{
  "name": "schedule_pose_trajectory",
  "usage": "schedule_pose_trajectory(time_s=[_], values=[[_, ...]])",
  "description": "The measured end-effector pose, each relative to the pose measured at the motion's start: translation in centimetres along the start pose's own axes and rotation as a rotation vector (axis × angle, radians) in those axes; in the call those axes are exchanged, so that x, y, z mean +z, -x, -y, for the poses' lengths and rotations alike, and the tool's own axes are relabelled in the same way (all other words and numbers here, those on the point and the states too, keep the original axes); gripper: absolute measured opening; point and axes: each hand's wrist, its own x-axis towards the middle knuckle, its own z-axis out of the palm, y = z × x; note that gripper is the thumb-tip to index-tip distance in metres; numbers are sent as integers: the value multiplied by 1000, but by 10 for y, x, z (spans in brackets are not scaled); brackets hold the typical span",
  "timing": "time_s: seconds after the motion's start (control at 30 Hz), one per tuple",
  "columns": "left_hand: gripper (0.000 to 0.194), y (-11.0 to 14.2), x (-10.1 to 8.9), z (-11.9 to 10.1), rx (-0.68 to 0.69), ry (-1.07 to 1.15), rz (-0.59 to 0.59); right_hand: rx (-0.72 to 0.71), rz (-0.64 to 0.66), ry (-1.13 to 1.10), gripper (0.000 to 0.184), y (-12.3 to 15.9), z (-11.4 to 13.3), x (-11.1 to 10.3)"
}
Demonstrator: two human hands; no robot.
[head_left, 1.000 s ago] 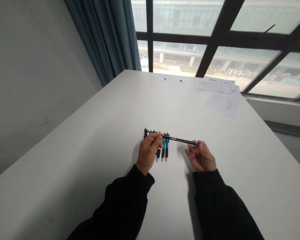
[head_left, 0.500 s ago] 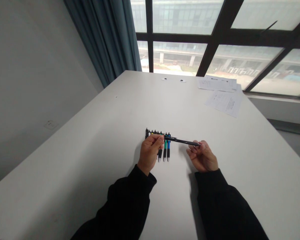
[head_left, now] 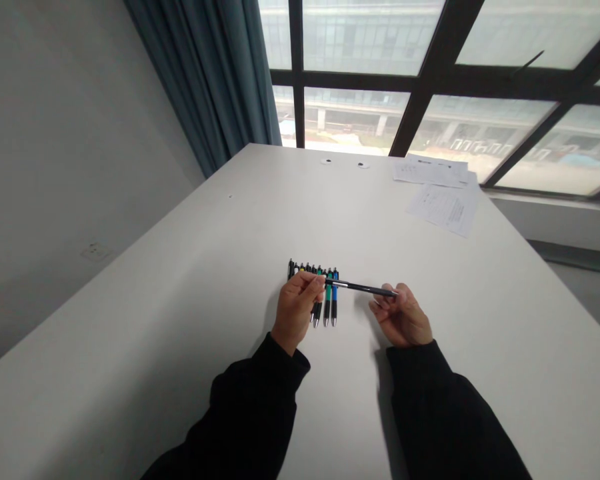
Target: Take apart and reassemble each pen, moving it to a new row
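A black pen (head_left: 363,288) is stretched between my two hands, held above the table and sloping slightly down to the right. My left hand (head_left: 296,308) pinches its left end between thumb and fingers. At the silver tip end, my right hand (head_left: 404,315) has thumb and fingers closed on the pen. Beneath and behind my left hand lies a row of several pens, side by side with their tips toward me; that hand covers part of the row. A blue pen (head_left: 335,308) and a green pen (head_left: 328,300) show at the row's right end.
The white table (head_left: 190,320) spreads around my hands. Printed papers (head_left: 443,208) lie at its far right corner. Two small white oval pieces (head_left: 363,165) with dark spots sit by the far edge. Beyond are a blue curtain (head_left: 215,73) and a dark-framed window (head_left: 360,81).
The black pen has turned about its length: its clip showed on top before, and a shiny silver stretch shows now. Both hands keep their hold and the row stays put.
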Motion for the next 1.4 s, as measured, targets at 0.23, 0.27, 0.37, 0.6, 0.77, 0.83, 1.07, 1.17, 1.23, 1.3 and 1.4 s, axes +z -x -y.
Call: schedule_pose_trajectory(time_s=[0.23, 0.27, 0.37, 0.6, 0.77, 0.83, 1.07, 1.17, 1.23, 1.3, 1.4], values=[[30, 0, -1, 0, -21, 10, -23, -17, 23, 89, 35, 0, -2, 1], [30, 0, -1, 0, -22, 14, -24, -21, 23, 99, 34, 0, -3, 0], [29, 0, -1, 1, -27, 28, -19, -25, 15, 122, 35, 0, -5, -1], [30, -1, -2, 3, -31, -3, -10, -15, -26, 74, 38, -1, -6, 0], [32, 0, -3, 2, -26, -59, -3, -6, -27, 81, 42, -1, -4, 5], [34, 1, -4, 2, -26, -107, -13, -1, -30, 89, 42, -1, -3, 6], [43, 0, -4, 7, -38, -149, -56, 18, -14, 104, 36, 0, -6, 5], [46, 0, -4, 9, -36, -135, -64, 0, -3, 153, 35, 0, -8, 4], [48, 0, -4, 9, -33, -120, -54, -14, -7, 180, 36, 0, -9, 4], [48, 0, -3, 8, -33, -108, -38, -27, -15, 194, 38, -1, -9, 4], [49, 0, -2, 7, -35, -106, -35, -42, -33, 203, 40, -1, -9, 6]])
